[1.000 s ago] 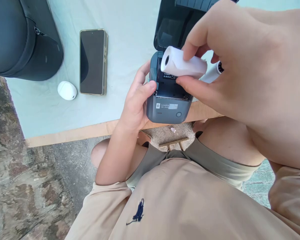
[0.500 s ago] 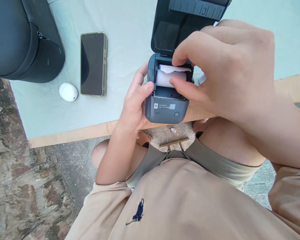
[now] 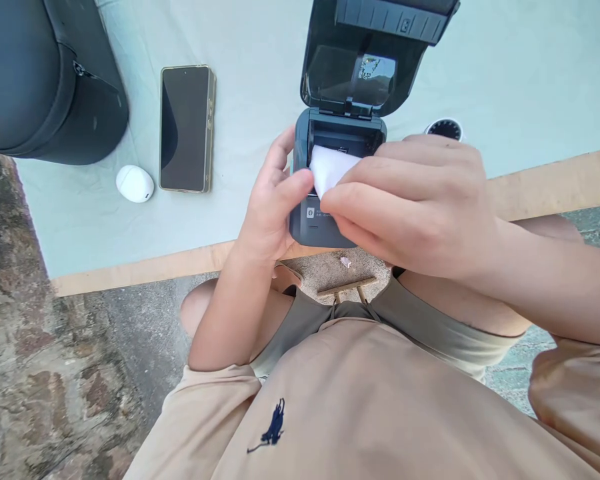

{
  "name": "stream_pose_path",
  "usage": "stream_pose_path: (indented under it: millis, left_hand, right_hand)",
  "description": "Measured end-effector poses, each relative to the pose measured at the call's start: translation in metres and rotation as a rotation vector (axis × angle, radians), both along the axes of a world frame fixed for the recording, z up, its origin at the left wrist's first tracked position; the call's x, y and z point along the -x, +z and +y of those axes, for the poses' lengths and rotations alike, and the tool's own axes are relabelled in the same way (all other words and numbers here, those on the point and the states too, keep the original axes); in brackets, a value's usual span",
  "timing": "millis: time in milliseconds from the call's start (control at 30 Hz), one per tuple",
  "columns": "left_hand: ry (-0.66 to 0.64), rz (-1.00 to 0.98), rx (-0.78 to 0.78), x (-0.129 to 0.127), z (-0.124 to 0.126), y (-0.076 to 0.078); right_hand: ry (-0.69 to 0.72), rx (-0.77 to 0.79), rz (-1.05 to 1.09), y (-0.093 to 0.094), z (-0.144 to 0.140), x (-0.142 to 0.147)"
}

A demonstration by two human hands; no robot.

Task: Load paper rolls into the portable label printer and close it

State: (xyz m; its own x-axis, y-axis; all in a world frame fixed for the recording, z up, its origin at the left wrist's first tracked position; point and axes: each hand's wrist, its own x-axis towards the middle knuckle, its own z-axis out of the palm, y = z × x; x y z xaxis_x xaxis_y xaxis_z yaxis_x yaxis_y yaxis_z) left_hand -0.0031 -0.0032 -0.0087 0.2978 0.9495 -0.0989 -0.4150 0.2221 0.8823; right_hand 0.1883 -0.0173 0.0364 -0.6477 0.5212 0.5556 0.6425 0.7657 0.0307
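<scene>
- The paper strip could tear or feed crooked, since the right hand pinches its free end between thumb and fingers, closed on it, just over the front edge of the printer.
- The printer sits at the table edge and could tip off; the left hand only wraps its side, thumb pressed against the front corner.
- The printer, centre of the frame, is dark grey, lid tilted fully open; the paper is white.
- Left of it lie a phone and a white case.
</scene>
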Motion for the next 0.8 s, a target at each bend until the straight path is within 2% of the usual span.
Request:
stream_pose_path:
  millis: [100, 267, 400, 500, 633, 800]
  left_hand:
    - [0.011, 0.010, 0.018, -0.002, -0.003, 0.003]
    - [-0.018, -0.014, 0.102, -0.006, -0.005, 0.016]
    - [-0.006, -0.006, 0.109, -0.006, -0.003, 0.017]
    - [0.005, -0.018, 0.097, -0.006, -0.004, 0.015]
    - [0.025, 0.000, 0.055, -0.004, -0.005, 0.010]
    - [-0.054, -0.002, -0.052, 0.004, -0.002, -0.003]
  right_hand:
    - [0.002, 0.002, 0.031, 0.000, 0.000, -0.004]
    - [-0.109, -0.075, 0.104, -0.003, 0.006, -0.017]
    - [-0.158, -0.136, 0.075, -0.009, 0.011, -0.020]
    - [-0.104, -0.153, 0.076, -0.009, 0.010, -0.017]
    - [0.048, -0.172, 0.134, -0.009, 0.003, -0.007]
    - [0.070, -0.071, 0.081, -0.012, -0.004, 0.005]
